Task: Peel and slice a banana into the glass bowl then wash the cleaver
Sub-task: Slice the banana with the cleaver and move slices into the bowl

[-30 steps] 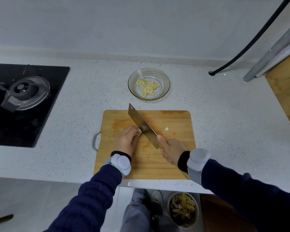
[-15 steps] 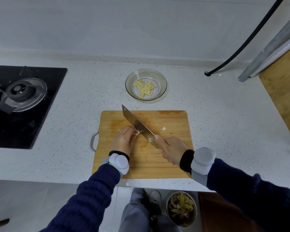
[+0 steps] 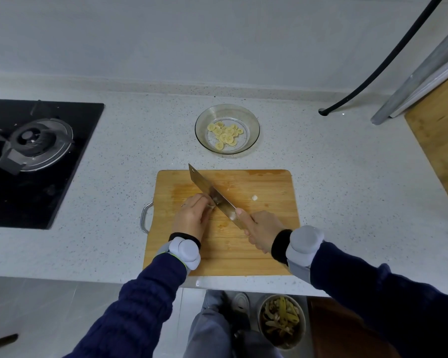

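A wooden cutting board lies on the counter in front of me. My right hand grips the handle of a steel cleaver, whose blade runs diagonally up-left over the board. My left hand is curled on the board against the blade's left side, its fingertips covering what lies under them, so the banana piece is hidden. A small pale banana bit lies loose on the board to the right of the blade. Behind the board stands the glass bowl with several banana slices in it.
A black gas hob with one burner fills the counter's left. A black hose and a metal pipe come down at back right, beside another wooden board. A bin with peels stands on the floor below the counter edge.
Both hands and the cleaver stay in nearly the same spot on the board, the blade shifting only slightly. The view has drifted a little.
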`<state>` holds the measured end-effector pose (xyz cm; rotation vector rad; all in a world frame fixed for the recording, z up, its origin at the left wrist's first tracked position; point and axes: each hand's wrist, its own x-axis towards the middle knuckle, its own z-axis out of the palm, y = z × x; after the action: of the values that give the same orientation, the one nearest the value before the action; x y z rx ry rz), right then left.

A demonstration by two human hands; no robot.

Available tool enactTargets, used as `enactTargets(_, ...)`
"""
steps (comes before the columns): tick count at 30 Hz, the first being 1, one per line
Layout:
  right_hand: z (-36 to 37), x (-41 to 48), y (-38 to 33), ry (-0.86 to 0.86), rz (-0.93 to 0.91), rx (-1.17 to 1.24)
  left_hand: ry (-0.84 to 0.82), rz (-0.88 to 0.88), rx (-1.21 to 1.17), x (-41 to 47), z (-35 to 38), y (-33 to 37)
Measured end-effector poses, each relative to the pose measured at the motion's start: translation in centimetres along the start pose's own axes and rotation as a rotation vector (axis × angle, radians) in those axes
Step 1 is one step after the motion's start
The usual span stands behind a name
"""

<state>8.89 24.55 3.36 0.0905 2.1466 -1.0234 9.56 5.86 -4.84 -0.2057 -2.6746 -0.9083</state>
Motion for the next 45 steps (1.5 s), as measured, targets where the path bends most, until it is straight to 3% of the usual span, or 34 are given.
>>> enactTargets(19,-2.3,1.2,1.0,0.100,-0.076,-0.181,-0.034,-0.040,0.012,2.8,2.5,1.4)
enactTargets(32,-3.8,-0.1,1.4,0.098,-0.049,0.035,0.013,-0.002,0.016,2.9,2.8,1.7)
enactTargets(45,-4.1,-0.1,0.8,0.056,-0.034,0.043,-0.001,-0.030,0.017,3.0,2.8,1.7)
